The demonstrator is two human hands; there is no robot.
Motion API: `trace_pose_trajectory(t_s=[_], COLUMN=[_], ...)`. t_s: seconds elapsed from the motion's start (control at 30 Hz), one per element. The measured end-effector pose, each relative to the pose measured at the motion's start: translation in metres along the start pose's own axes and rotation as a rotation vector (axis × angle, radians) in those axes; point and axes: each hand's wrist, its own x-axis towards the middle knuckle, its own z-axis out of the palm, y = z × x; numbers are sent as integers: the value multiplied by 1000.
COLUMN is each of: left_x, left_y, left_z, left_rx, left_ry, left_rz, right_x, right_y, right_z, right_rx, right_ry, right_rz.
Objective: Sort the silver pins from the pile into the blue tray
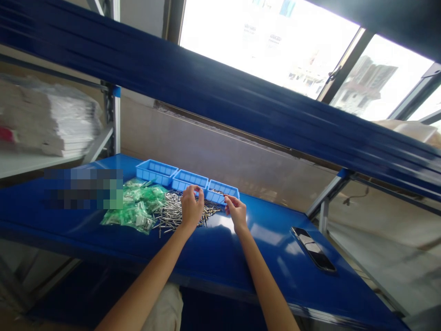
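Note:
My left hand is over the right part of a loose pile of thin metal pins, in front of the middle blue bin. Its fingers are curled in towards the thumb; whatever they may hold is hidden. By the front right corner of the right blue bin, my right hand has thumb and fingertips pinched together. A tiny dark bit shows at those fingertips, too small to name. Small dark and silvery pieces lie inside the right bin.
Green-tinted clear plastic bags lie left of the pile, before the left blue bin. A phone rests on the blue table at right. A blue shelf beam crosses above. Wrapped white stacks stand at far left.

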Motion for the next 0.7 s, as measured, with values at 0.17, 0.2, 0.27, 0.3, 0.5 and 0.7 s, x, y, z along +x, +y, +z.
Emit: trace_pose_trajectory(t_s=[0.17,0.2,0.27,0.3,0.5,0.7], left_x=[5,5,3,2,-5,-10], left_y=[1,2,5,5,-1,-6], left_z=[-5,-5,-6,-6,-5,-4], left_rx=[-34,-13,56,106,513,702], left_ry=[120,89,20,-8,-207,-402], left_rz=[-121,-124,-116,-108,1,47], right_x=[5,6,6,6,-2,-5], right_y=[-5,-7,-9,-9,-7,-6], right_z=[-6,-6,-5,-4,0,2], right_rx=[93,130,174,172,9,-37], right_ry=[30,14,-39,-67,-124,-118], right_rz=[83,75,50,42,19,1])
